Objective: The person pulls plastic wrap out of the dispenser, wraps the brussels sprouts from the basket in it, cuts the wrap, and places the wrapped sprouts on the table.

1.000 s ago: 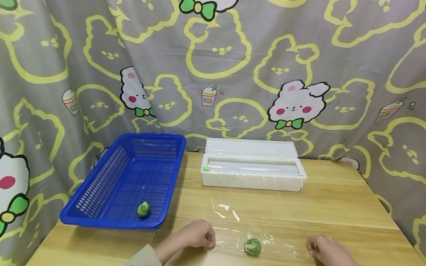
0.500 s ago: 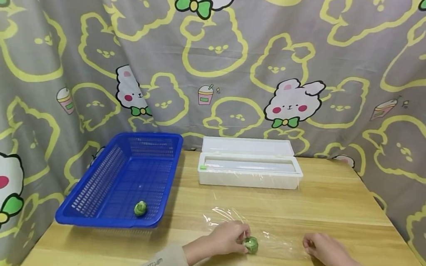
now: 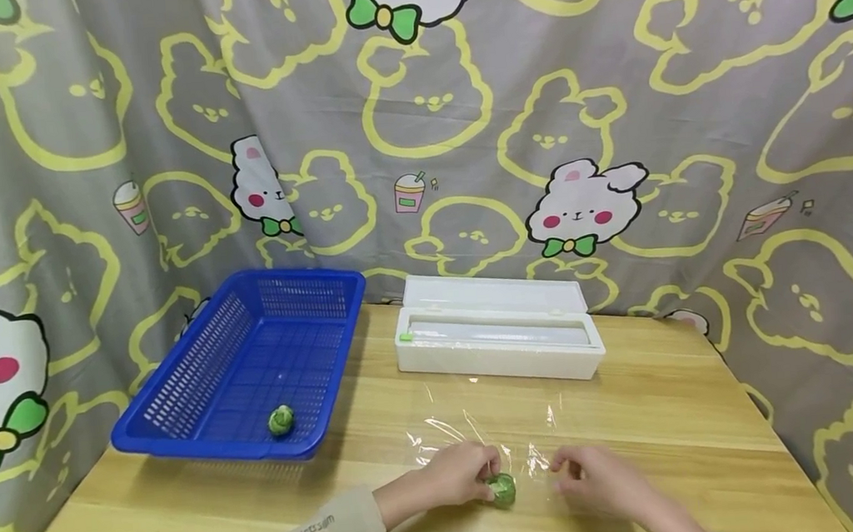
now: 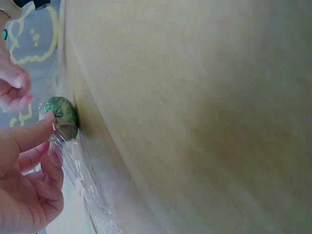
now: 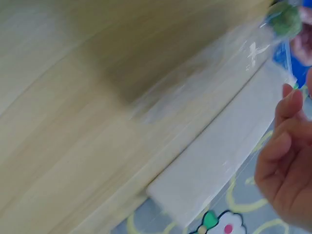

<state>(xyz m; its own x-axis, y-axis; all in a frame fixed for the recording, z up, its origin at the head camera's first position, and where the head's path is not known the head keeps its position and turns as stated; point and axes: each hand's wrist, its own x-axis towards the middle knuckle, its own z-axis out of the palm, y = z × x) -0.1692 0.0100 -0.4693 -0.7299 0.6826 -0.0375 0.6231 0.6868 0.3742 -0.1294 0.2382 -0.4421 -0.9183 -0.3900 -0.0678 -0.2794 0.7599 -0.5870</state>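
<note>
A green Brussels sprout (image 3: 501, 490) sits on clear cling film (image 3: 440, 432) near the front of the table. My left hand (image 3: 464, 473) holds the sprout at its left side, thumb in front and forefinger behind. In the left wrist view, the left thumb (image 4: 41, 130) presses on the sprout (image 4: 62, 116), with shiny film around it. My right hand (image 3: 601, 478) is just right of the sprout, fingers loosely bent and thumb apart. Nothing shows between the right hand's fingers (image 5: 287, 109) in the right wrist view.
Behind stands a white cling film box (image 3: 502, 360), lid raised, the film roll (image 3: 492, 332) inside and film drawn out toward me. A blue basket (image 3: 241, 447) at the left holds another Brussels sprout (image 3: 281, 420). A patterned curtain (image 3: 458, 88) hangs round the wooden table (image 3: 676, 380).
My left hand has moved right from the film's left part to the sprout and taken hold of it. Most recently, my right hand has come left toward the sprout, its fingers spreading apart.
</note>
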